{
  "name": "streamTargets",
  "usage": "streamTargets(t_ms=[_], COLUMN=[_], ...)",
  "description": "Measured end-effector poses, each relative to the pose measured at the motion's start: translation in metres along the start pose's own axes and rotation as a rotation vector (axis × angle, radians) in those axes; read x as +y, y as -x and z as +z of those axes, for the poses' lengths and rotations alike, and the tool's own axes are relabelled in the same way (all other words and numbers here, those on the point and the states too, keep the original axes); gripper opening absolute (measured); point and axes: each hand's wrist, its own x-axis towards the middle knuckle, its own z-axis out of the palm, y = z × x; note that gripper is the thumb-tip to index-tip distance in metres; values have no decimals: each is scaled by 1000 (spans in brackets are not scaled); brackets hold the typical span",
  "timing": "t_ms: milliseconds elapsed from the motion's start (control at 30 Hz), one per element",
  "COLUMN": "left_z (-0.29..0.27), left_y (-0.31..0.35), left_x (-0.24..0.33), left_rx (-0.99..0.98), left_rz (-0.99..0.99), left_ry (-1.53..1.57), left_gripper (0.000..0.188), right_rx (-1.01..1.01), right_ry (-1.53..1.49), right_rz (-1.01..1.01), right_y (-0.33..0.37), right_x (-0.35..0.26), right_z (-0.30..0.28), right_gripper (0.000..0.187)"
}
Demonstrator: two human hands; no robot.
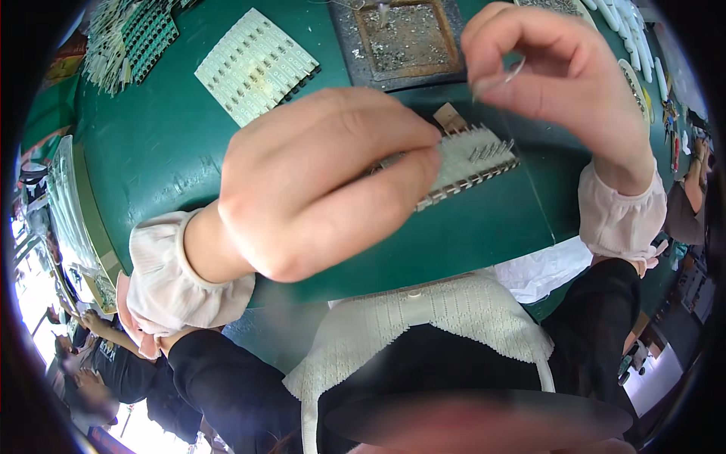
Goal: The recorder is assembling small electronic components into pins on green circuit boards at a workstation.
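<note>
A whitish circuit board strip with rows of thin metal pins is pinched at its left end between the thumb and fingers of my left hand. That hand covers much of the strip. My right hand is raised to the right of and beyond the strip, its thumb and forefinger closed on a thin silvery wire. The wire curls above the fingertips, and a fine strand trails down toward the table's near edge. A small tan piece stands at the strip's far edge.
On the green table lies a pale panel of circuit boards. Green boards with wires sit far left. A dark metal tray holds grey debris; white tubes lie far right. Other people show at both sides.
</note>
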Motion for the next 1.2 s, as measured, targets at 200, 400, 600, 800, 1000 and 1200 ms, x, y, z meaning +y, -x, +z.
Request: streamTargets(t_ms=[200, 400, 600, 800, 1000, 1200], left_z=[4, 4, 5, 5, 4, 5], left_y=[0, -1, 1, -1, 1, 1], left_x=[0, 0, -3, 0, 0, -1], left_rx=[52, 0, 5, 28, 36, 40], left_rz=[144, 158, 172, 145, 144, 138], left_ry=[-186, -158, -168, -125, -138, -125], left_gripper=[32, 32, 34, 36, 37, 37], right_rx=[-119, 69, 74, -111, -97, -128], right_ry=[2, -66, 125, 376, 186, 189], right_rz=[-85, -51, -195, -202, -190, -165], right_y=[6, 10, 12, 10, 4, 3], right_x=[-9, -4, -6, -17, -7, -9], right_z=[9, 8, 10, 10, 12, 11], right_gripper=[11, 10, 15, 13, 13, 13])
